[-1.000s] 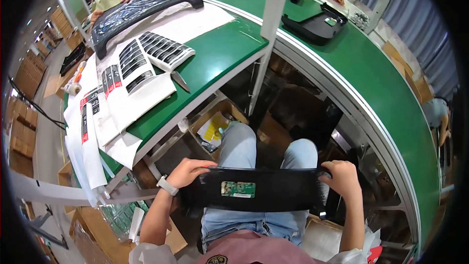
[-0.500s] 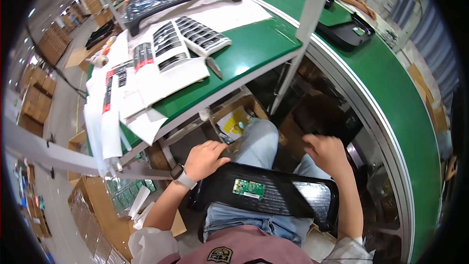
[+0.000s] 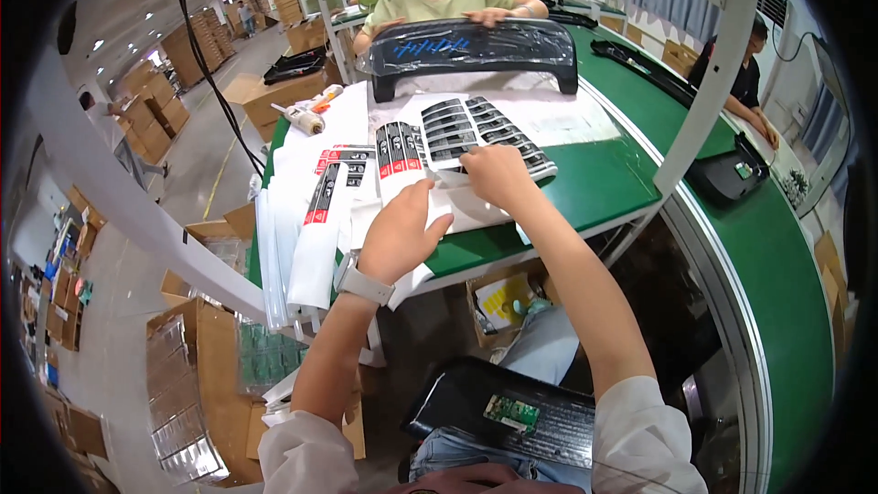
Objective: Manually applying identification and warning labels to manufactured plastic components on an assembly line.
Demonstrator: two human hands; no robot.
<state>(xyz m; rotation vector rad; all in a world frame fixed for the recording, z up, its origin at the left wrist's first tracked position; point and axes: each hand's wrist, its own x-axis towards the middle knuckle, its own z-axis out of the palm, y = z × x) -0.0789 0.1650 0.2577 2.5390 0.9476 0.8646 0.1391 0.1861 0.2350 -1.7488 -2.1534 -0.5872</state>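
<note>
Right hand (image 3: 501, 178) at a white sheet of black rectangular labels (image 3: 445, 133) on the green-topped table (image 3: 594, 197).
Its fingers are curled narrow at the sheet's near edge; whether they pinch it, I cannot tell. The left hand (image 3: 398, 233), thumb spread wide, is over the table's near edge, seemingly holding nothing. Below that edge, the glossy black curved panel (image 3: 453, 398) already lies across the lap (image 3: 540, 348), a small green circuit board (image 3: 512, 413) on it; rows of labels remain on the sheet. Room to move shows at the table's right, toward the white metal post (image 3: 706, 82); a film-wrapped black housing (image 3: 476, 50) bounds its far side.
</note>
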